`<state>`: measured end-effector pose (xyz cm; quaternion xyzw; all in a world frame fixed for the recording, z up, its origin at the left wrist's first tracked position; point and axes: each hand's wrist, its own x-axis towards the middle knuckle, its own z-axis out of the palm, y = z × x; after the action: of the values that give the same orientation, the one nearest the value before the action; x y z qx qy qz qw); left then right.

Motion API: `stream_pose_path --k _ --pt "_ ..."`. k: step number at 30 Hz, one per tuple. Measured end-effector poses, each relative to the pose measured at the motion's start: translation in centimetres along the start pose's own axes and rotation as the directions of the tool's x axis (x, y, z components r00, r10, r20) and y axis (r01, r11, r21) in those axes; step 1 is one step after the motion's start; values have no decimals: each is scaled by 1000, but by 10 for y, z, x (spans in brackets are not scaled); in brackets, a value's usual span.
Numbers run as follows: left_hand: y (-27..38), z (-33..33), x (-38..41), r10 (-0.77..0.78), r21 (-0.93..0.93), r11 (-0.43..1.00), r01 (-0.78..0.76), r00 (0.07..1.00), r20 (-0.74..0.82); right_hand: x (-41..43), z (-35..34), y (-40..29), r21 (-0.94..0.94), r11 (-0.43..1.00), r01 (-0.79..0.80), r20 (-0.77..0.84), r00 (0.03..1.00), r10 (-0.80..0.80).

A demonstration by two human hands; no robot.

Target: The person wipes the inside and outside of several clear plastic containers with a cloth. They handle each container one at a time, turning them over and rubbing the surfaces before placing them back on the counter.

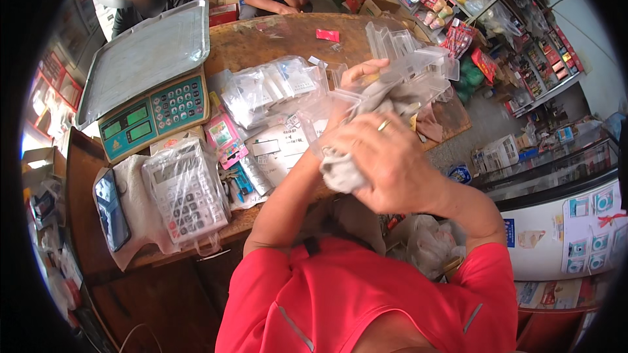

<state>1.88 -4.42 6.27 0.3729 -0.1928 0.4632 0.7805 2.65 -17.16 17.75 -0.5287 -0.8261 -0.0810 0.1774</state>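
Observation:
A clear plastic compartmented rack [422, 66] is tilted above the right part of the wooden counter. My left hand [360, 72] grips it from its far left side, the fingers partly hidden by the plastic. A greyish-white cloth [341, 171] is bunched in my right hand [392, 156], which wears a ring and is slightly blurred. More of that cloth lies over the rack's near panels, just beyond my knuckles. Left of my forearm, a plastic-wrapped bundle of small packs [274, 88] rests on handwritten papers [279, 147].
A price-computing scale [152, 107] with a metal tray stands on the counter [235, 41] at left. Nearer are a plastic-covered calculator [189, 191], a phone [112, 208] and keys [229, 176]. Two people sit across the counter. Goods shelves [530, 58] and a white freezer [544, 235] flank the right.

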Motion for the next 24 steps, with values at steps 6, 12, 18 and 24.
stream_pose_path --k 6,12,18,24 --pt "13 1 7 -87 -5 996 87 993 -77 0 -14 8 583 812 28 -98 995 36" --pt "25 0 7 66 117 991 -66 998 4 -33 -54 33 821 560 -110 -288 767 573" --pt "41 3 11 23 -23 999 -25 995 -100 -63 -117 43 729 682 -61 -597 430 677" --pt "40 -5 8 -9 -84 996 2 996 -87 -81 -132 74 805 570 -167 -523 253 814"
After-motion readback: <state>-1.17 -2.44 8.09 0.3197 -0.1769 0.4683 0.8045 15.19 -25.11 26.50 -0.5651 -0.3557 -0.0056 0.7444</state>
